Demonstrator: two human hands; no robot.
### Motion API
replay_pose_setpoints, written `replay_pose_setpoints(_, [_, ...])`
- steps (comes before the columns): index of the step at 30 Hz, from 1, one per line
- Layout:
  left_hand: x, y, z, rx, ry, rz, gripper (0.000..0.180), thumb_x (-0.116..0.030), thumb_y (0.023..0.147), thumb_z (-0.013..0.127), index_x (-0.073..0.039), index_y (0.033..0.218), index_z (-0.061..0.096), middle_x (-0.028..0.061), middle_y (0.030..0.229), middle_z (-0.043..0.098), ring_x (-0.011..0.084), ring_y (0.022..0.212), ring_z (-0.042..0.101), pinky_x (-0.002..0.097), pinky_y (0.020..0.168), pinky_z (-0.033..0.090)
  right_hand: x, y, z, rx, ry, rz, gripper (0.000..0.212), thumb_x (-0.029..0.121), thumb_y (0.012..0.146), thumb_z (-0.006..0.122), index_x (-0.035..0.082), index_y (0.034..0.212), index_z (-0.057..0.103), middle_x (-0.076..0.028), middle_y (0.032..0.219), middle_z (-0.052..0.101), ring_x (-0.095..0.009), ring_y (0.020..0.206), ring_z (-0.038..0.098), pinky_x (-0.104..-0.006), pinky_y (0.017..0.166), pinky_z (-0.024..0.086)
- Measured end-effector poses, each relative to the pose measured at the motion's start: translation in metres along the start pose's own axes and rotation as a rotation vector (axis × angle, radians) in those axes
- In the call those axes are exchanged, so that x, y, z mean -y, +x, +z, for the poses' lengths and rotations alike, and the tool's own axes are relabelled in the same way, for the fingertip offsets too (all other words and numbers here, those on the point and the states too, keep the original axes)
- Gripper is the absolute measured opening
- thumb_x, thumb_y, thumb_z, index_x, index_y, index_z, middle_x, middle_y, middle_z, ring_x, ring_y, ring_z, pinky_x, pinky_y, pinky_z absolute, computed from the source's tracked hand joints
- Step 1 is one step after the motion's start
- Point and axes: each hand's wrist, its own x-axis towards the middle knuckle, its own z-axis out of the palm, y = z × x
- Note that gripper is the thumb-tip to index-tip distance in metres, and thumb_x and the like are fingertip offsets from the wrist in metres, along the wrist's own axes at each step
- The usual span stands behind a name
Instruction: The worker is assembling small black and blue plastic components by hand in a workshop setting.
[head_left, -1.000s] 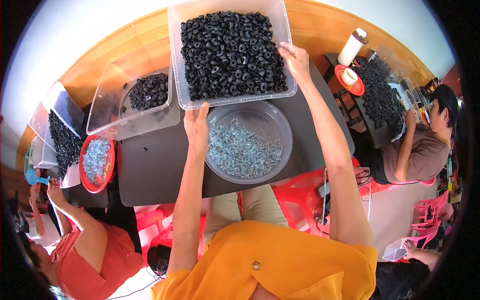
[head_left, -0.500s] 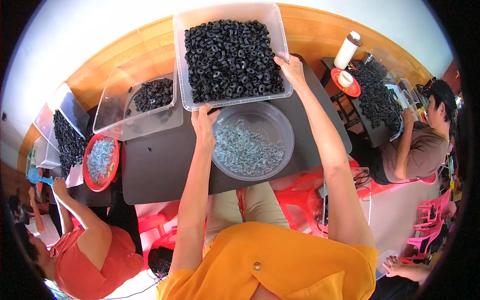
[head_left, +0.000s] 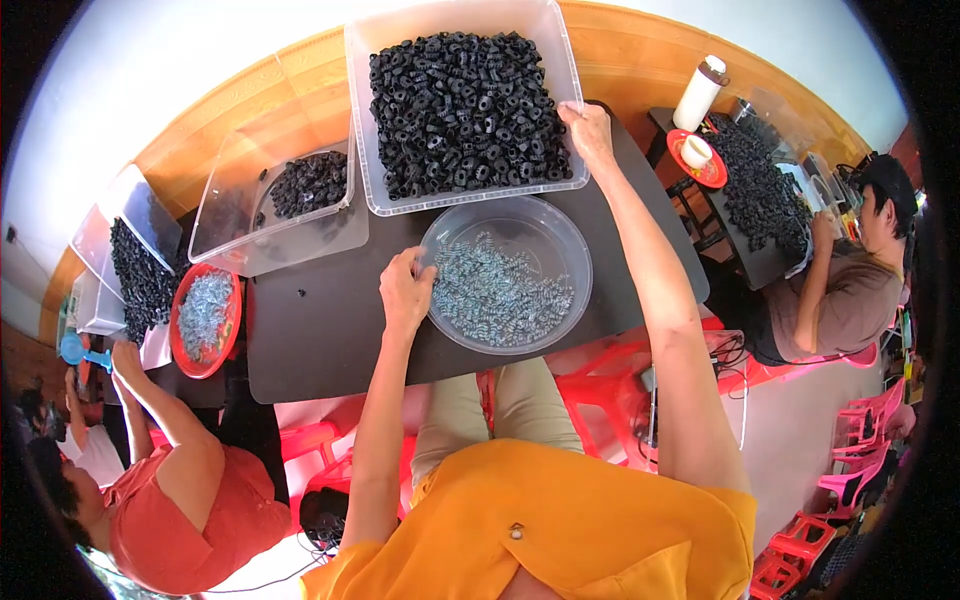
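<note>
A clear plastic bin (head_left: 480,197), heaped with small black plastic pieces (head_left: 465,115) that have holes through them, stands at the table's far side. My right hand (head_left: 590,135) grips its right wall near the front corner, thumb up on the edge. Just in front of the bin is a round clear basin (head_left: 580,300) holding many small bluish, spring-like coils (head_left: 500,295). At the basin's left rim is my left hand (head_left: 407,292), its fingers curled in around the edge. The undersides of both hands' fingers are partly hidden.
Left of the bin, a tilted clear box (head_left: 225,235) contains more black pieces. A red tray (head_left: 232,340) of coils is beside a person in red (head_left: 200,520). At right, another person (head_left: 850,290) sits by a table with black pieces, a white bottle (head_left: 700,95) and a cup (head_left: 696,152).
My left hand has let go of the bin's front edge and come down to the basin's left rim. The right hand keeps its hold on the bin.
</note>
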Motion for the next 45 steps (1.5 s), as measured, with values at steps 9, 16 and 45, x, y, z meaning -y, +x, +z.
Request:
replay_pose_setpoints(9, [-0.001, 0.01, 0.006, -0.114, -0.018, -0.016, 0.027, -0.006, 0.071, 0.064, -0.002, 0.097, 0.063, 0.0133, 0.08, 0.063, 0.0214, 0.07, 0.059, 0.0317, 0.067, 0.046, -0.003, -0.001, 0.003, -0.066, 0.157, -0.004, 0.021, 0.015, 0.074, 0.062, -0.001, 0.087, 0.067, -0.011, 0.071, 0.066, -0.015, 0.071, 0.062, -0.0289, 0.067, 0.046])
replay_pose_setpoints(16, [0.001, 0.015, 0.01, -0.12, -0.044, 0.0, 0.025, -0.007, 0.072, 0.062, -0.001, 0.096, 0.062, 0.0142, 0.078, 0.059, 0.0283, 0.07, 0.058, 0.0364, 0.066, 0.045, -0.008, 0.005, 0.009, -0.115, 0.132, -0.05, 0.022, 0.015, 0.073, 0.064, 0.001, 0.09, 0.067, -0.01, 0.067, 0.065, -0.014, 0.067, 0.062, -0.028, 0.063, 0.046])
replay_pose_setpoints(45, [0.001, 0.051, 0.002, -0.224, -0.714, -0.149, 0.046, -0.034, 0.092, 0.047, 0.009, 0.084, 0.06, 0.0111, 0.078, 0.062, 0.0151, 0.068, 0.057, 0.0272, 0.065, 0.045, 0.004, 0.012, 0.007, 0.024, -0.146, 0.005, 0.03, 0.033, 0.08, 0.058, 0.01, 0.097, 0.066, -0.017, 0.091, 0.065, -0.033, 0.091, 0.061, -0.0399, 0.08, 0.046])
